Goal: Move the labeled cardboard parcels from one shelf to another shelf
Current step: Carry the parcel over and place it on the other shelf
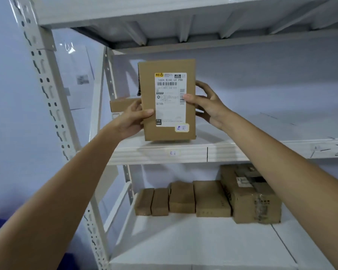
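Note:
A flat brown cardboard parcel (167,133) with a white shipping label stands upright, its lower edge at the front of the middle shelf (242,151). My left hand (134,118) grips its left edge, thumb across the front. My right hand (208,105) holds its right edge, thumb on the label. Behind my left hand another cardboard parcel (123,104) lies flat on the same shelf, partly hidden. On the lower shelf (203,240) several cardboard parcels (211,199) sit in a row, the rightmost (248,193) larger and wrapped in tape.
The white metal rack has a perforated upright post (47,90) at the left and an upper shelf (164,14) overhead. Handwritten marks are on the middle shelf's front edge at the right. A pale wall is behind the rack.

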{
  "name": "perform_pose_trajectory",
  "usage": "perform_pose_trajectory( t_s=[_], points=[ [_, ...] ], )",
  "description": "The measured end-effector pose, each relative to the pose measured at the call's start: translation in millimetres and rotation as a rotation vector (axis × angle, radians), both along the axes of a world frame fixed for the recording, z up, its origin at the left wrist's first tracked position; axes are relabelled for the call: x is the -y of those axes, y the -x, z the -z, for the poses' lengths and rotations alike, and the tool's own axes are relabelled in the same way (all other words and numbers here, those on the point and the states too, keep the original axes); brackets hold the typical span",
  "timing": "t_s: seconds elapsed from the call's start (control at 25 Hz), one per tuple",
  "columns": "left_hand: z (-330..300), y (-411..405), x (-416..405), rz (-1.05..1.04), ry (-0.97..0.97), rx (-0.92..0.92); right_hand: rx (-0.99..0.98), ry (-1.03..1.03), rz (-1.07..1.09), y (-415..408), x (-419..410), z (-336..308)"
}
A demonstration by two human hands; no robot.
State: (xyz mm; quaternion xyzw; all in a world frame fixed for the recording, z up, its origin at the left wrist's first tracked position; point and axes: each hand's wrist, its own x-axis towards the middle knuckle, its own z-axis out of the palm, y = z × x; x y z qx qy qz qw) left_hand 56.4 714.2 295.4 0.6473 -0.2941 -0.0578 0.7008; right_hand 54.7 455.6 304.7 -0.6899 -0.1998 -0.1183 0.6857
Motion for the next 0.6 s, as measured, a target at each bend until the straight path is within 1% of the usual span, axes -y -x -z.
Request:
perform_pose_trajectory(
  t_s=[0.28,0.6],
  points=[
    [18.3,-18.3,-13.2,0.044,0.133,-0.073,-0.011,-0.016,0.011,-3.9,-13.4,11.6],
    [23.7,-23.5,-7.7,0.059,0.137,-0.088,-0.032,-0.030,-0.041,-9.5,-4.2,16.5]
  ],
)
